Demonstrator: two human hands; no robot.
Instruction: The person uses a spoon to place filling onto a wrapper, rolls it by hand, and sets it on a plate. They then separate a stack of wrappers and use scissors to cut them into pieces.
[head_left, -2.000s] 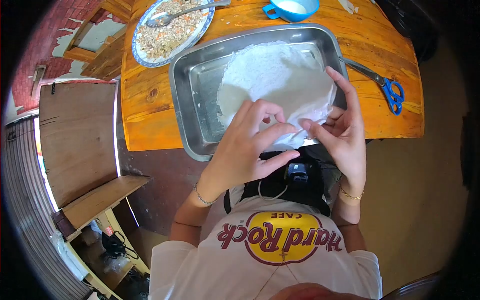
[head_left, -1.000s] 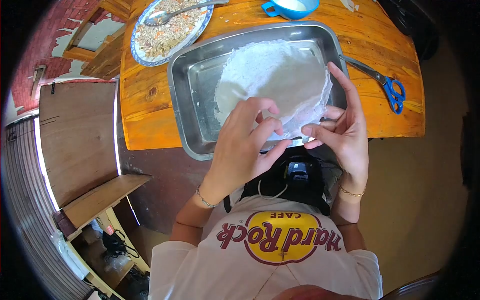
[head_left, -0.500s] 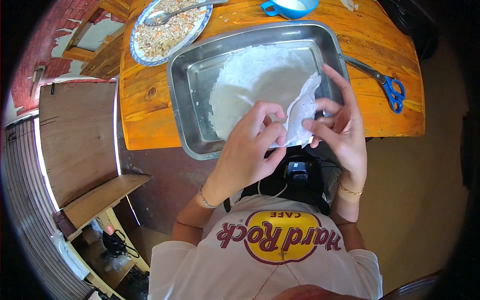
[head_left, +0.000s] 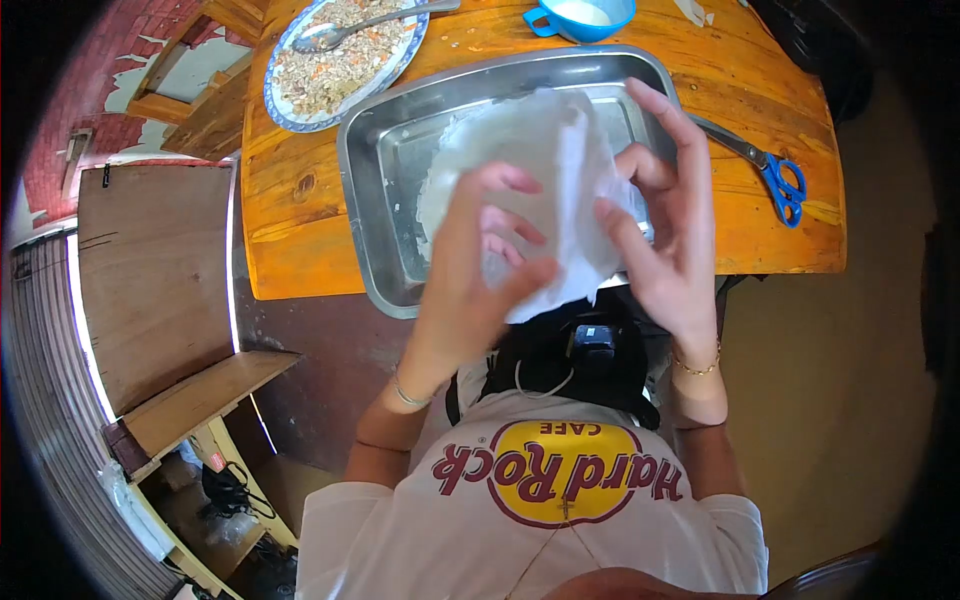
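Observation:
A thin white sheet, partly folded or creased, is lifted over the near right part of a metal tray. My right hand has its thumb and index finger at the sheet's right edge, the other fingers spread. My left hand is blurred, fingers apart and curved, close to the sheet's left side; whether it touches the sheet cannot be made out. More white sheet material lies in the tray behind the lifted piece.
An oval plate of chopped filling, with a spoon on it, stands at the back left. A blue cup with white contents is behind the tray. Blue-handled scissors lie to the right. A wooden shelf stands at the left.
The white sheet has been raised and opened out, spreading leftward and toward my body. My left hand has loosened its pinch and moved left. My right hand has shifted slightly, its fingers reaching higher.

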